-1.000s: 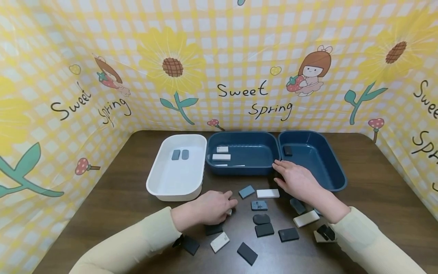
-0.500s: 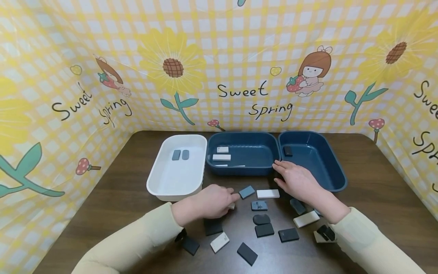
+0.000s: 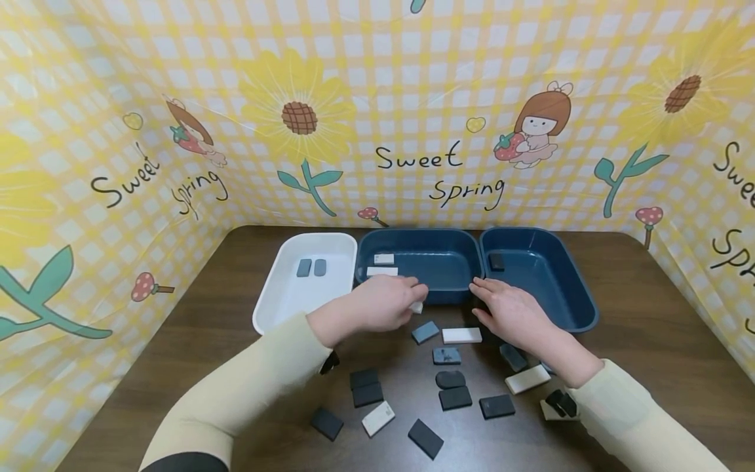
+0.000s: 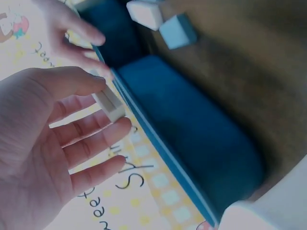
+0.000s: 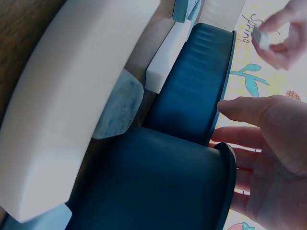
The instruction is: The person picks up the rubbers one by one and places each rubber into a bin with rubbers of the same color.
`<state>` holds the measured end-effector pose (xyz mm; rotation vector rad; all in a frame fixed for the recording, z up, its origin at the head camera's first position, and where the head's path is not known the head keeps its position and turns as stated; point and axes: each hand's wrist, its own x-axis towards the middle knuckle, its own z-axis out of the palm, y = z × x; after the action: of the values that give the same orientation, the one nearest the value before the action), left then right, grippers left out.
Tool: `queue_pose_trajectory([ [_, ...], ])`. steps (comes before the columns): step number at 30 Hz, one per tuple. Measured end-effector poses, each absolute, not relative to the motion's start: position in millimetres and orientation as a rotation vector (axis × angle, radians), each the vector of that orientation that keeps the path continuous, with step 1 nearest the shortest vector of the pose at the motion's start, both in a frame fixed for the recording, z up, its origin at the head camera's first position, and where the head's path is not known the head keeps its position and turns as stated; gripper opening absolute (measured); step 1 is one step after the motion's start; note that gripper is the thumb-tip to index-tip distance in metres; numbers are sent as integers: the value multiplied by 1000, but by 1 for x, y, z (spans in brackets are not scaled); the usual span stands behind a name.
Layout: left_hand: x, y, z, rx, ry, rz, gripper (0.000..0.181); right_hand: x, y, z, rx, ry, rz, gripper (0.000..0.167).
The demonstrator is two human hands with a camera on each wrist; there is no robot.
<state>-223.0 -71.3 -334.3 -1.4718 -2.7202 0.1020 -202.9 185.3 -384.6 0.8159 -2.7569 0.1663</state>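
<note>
White bin (image 3: 289, 301): grey blocks (image 3: 303, 267) | mid bin (image 3: 445, 265): whites (image 3: 384, 259) | right bin (image 3: 551, 288): black block (image 3: 497, 261) | left hand (image 3: 385, 301) pinches bar (image 4: 110, 104) | right hand (image 3: 512, 311) relaxed

The left grip (image 3: 386, 303) pinches between thumb (image 4: 72, 81) and fingertips (image 4: 120, 128), its forearm (image 3: 253, 380) slanting back behind it; to its right, the right grip (image 3: 512, 309) extends its fingers (image 5: 240, 137).

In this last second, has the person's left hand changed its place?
Yes. In the head view, the left hand has moved forward toward the middle blue tray, covering part of its near rim.
</note>
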Motion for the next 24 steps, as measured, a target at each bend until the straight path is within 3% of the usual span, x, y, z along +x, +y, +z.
queue_pose_trajectory([
  [12,-291,-51,-318,-1214,-2938,-12,21,-203,186,-384,816,-2765,167,45],
  [24,-336,-43,-341,-906,-3202,-201,16,-201,185,-384,831,-2748,175,44],
])
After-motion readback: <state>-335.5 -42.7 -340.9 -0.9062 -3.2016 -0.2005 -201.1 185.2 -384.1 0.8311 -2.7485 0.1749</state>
